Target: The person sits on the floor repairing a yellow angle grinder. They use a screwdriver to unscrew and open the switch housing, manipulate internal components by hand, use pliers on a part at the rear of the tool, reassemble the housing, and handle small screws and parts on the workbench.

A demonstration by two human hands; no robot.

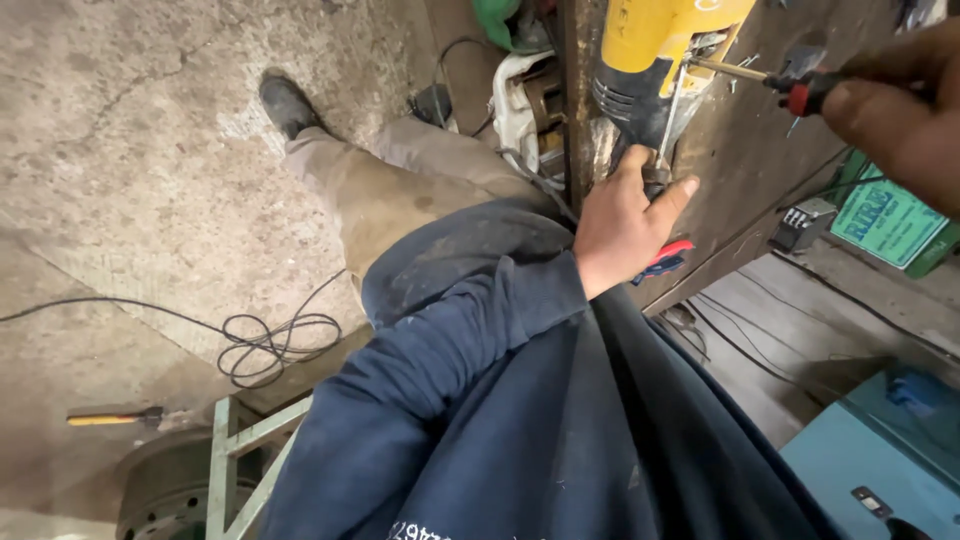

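Observation:
A yellow and black power tool (655,60) lies on a dark, worn workbench (780,170). My left hand (625,225) grips the tool's black end at the bench edge. My right hand (900,105), at the upper right, holds a screwdriver with a red and black handle (805,90); its shaft points left into the side of the tool's yellow body. Red and blue handles of pliers (665,260) poke out just under my left hand. My dark blue sleeve and sweatshirt fill the lower middle.
A coiled black cable (270,345) lies on the cracked concrete floor at left, near a yellow-handled tool (110,417). A green metal frame (245,450) and a wheel rim (165,490) sit at the bottom left. A green box (885,220) and blue box (880,450) are at right.

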